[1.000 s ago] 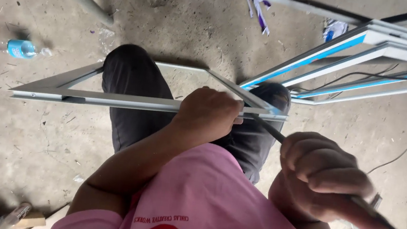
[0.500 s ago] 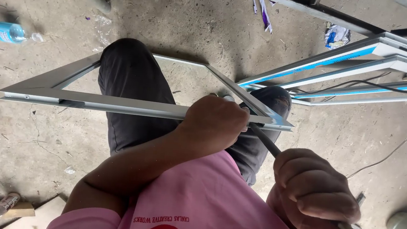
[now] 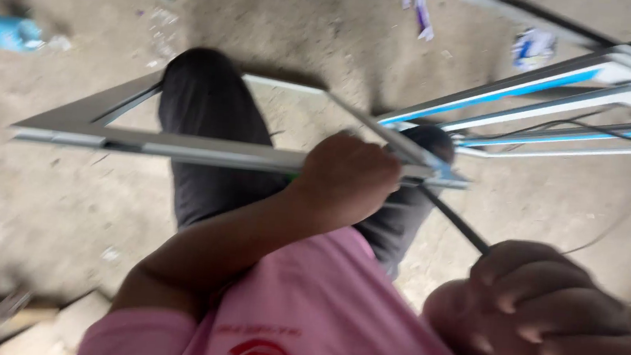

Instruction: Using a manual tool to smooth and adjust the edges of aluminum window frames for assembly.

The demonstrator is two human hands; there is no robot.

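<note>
- Down below the camera, the left hand (image 3: 350, 177) is curled shut around the near rail of a grey metal frame (image 3: 181, 145), the fingers wrapped over its top edge close to the right-hand corner.
- That frame lies roughly level across the person's dark-trousered knees (image 3: 209, 126), its long near rail running from the left of the view to the corner by the left hand, with its other rails reaching away toward the floor beyond.
- At the lower right, very close to the lens and blurred, the right hand (image 3: 546, 319) is closed in a fist around the handle end of a long thin dark tool (image 3: 452, 220).
- The tool's shaft slants up and to the left from that fist, and its tip reaches the frame's corner just beside the left hand; whether the tip touches the metal cannot be told through the blur.
- A pink shirt (image 3: 303, 313) fills the bottom middle of the view, under the left forearm.
- More frames with blue-and-white strips (image 3: 567, 85) are stacked at the upper right, well apart from the hands.
- A blue-labelled plastic bottle (image 3: 16, 33) lies on the dusty concrete floor (image 3: 62, 208) at the upper left.
</note>
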